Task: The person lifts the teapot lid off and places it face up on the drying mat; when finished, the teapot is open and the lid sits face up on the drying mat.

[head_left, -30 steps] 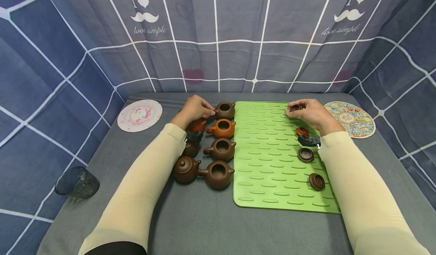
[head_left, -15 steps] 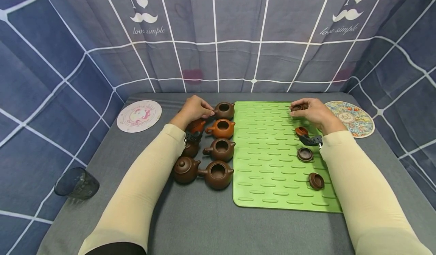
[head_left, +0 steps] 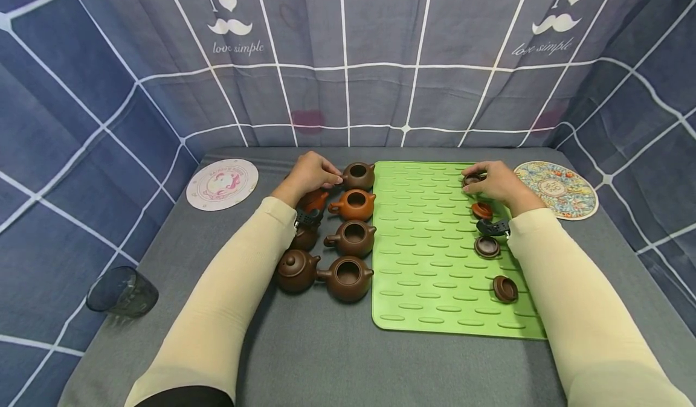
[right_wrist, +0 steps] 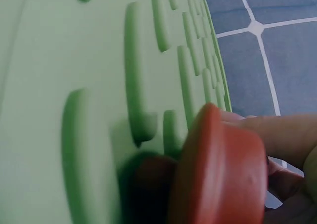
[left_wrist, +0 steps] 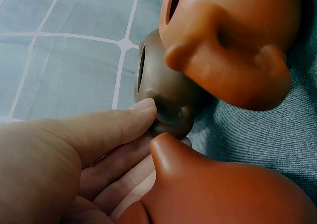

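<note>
My left hand [head_left: 307, 174] pinches the handle of the farthest dark brown teapot [head_left: 359, 176], which stands lidless on the grey cloth. The left wrist view shows the thumb [left_wrist: 131, 116] on that handle, with an orange-red teapot [left_wrist: 218, 184] close in front. At the far right of the green mat [head_left: 418, 244], my right hand [head_left: 497, 183] holds a dark brown teapot lid [head_left: 473, 179] low over or on the surface; contact is hard to tell. An orange lid [head_left: 481, 210] lies just nearer and hides part of the fingers in the right wrist view.
Lidless teapots, one orange [head_left: 354, 205] and two brown [head_left: 356, 238], line the mat's left edge. Left of them stand more teapots, one lidded [head_left: 296, 270]. Two dark lids [head_left: 487, 247] lie along the mat's right side. Round coasters [head_left: 223, 185] and a glass [head_left: 124, 292] sit outward.
My right hand first shifted slightly right with the lid, then lowered it toward the mat, its opening no longer facing me as clearly. My left hand has stayed on the teapot handle.
</note>
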